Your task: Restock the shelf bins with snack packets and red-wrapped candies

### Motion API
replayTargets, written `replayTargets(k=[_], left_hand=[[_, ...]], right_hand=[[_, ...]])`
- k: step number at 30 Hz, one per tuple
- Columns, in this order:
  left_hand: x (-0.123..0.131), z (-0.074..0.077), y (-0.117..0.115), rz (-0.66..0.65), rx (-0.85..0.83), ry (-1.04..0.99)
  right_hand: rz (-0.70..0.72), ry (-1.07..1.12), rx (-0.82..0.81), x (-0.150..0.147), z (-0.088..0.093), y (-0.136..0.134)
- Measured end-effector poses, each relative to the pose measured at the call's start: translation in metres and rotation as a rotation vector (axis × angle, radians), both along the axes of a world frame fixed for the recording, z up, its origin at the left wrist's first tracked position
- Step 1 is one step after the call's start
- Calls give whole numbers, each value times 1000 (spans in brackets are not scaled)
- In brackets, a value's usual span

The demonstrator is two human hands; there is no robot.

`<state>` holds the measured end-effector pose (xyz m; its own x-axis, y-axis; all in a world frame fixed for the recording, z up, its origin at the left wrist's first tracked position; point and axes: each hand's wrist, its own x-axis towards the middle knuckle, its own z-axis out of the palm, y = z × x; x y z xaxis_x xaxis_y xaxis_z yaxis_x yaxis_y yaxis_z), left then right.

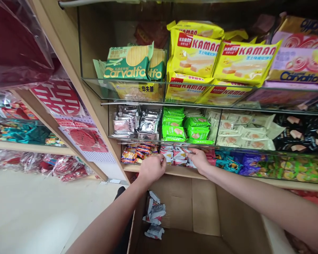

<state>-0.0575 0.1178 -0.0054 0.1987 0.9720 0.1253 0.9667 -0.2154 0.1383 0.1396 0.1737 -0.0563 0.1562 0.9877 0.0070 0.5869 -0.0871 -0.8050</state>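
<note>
Small white-and-pink snack packets (178, 154) stand in rows in a bottom-shelf compartment, with my hands on either side of them. My left hand (152, 168) is closed at the left front of these packets, its fingers curled in; whatever they hold is hidden. My right hand (198, 160) reaches over the shelf edge and touches the packets at their right side. Its fingers are bent but apart, and the fingertips are partly hidden. Below, a cardboard box (205, 204) stands open against the shelf, with several white packets (156, 211) lying at its left side.
Orange-wrapped sweets (137, 152) lie left of my left hand, blue packets (228, 162) right of my right hand. Glass-fronted shelves above hold green packets (173, 123), silver packets (148, 123) and yellow wafer bags (194, 53). A wooden upright (87, 106) and pale floor (42, 208) are at left.
</note>
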Motion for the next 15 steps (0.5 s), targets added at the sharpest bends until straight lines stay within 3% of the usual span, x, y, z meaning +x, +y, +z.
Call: replayTargets(k=[7, 15], left_hand=[[1, -3, 0, -1, 24, -6], [2, -2, 0, 8, 34, -5]], right_hand=[[119, -412, -59, -8, -3, 19], [118, -606, -86, -16, -14, 41]])
